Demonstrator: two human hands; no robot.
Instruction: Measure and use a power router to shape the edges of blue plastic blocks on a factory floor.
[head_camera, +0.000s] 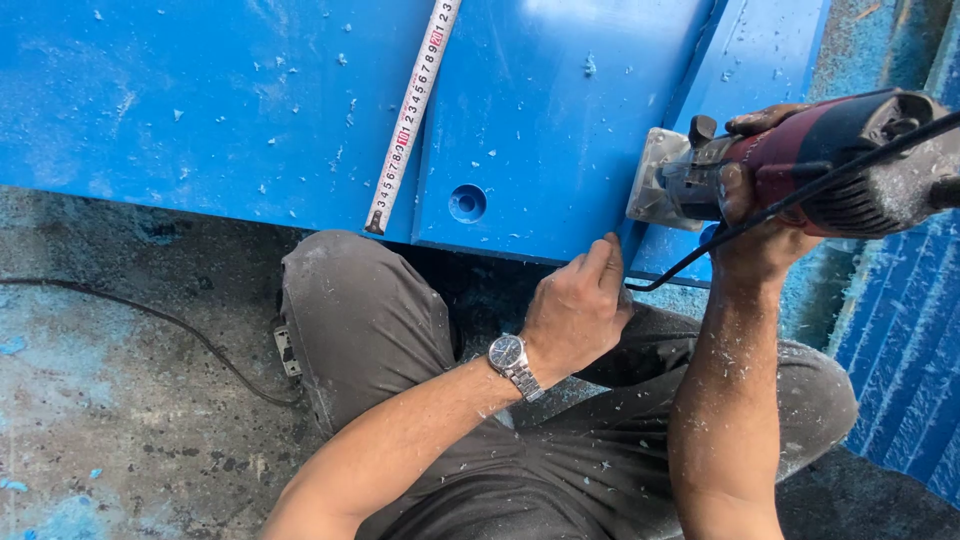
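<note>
Crouching person: squatting on a dusty concrete floor (120, 420), knees in grey trousers (370, 320) tucked up against the near edge of a big blue panel (200, 110).
Right hand (765, 235): fingers wrapped tight round the body of a red and grey power tool (820, 165), thumb over the top; the forearm is flecked with pale shavings.
Power tool: lying on its side at the right end of the panel, its flat metal base plate (655, 175) pressed against the panel's edge; a black cord (800, 195) runs from it across the hand.
Left hand (575, 305): fingers curled in narrow, the fingertips (610, 250) touching the lower edge of the panel just left of the tool; whether anything small is pinched there I cannot tell. A metal wristwatch (510, 355) sits on the wrist.
Blue panel: fills the upper part of the view, strewn with chips, with a round shallow hole (467, 203) near its lower edge, between the tape and the left hand.
Tape measure (410, 115): a white strip lying slantwise across the panel, its end hooked over the near edge, well left of both hands.
Floor: stained blue, a second black cable (170, 330) trailing over it towards the knee.
</note>
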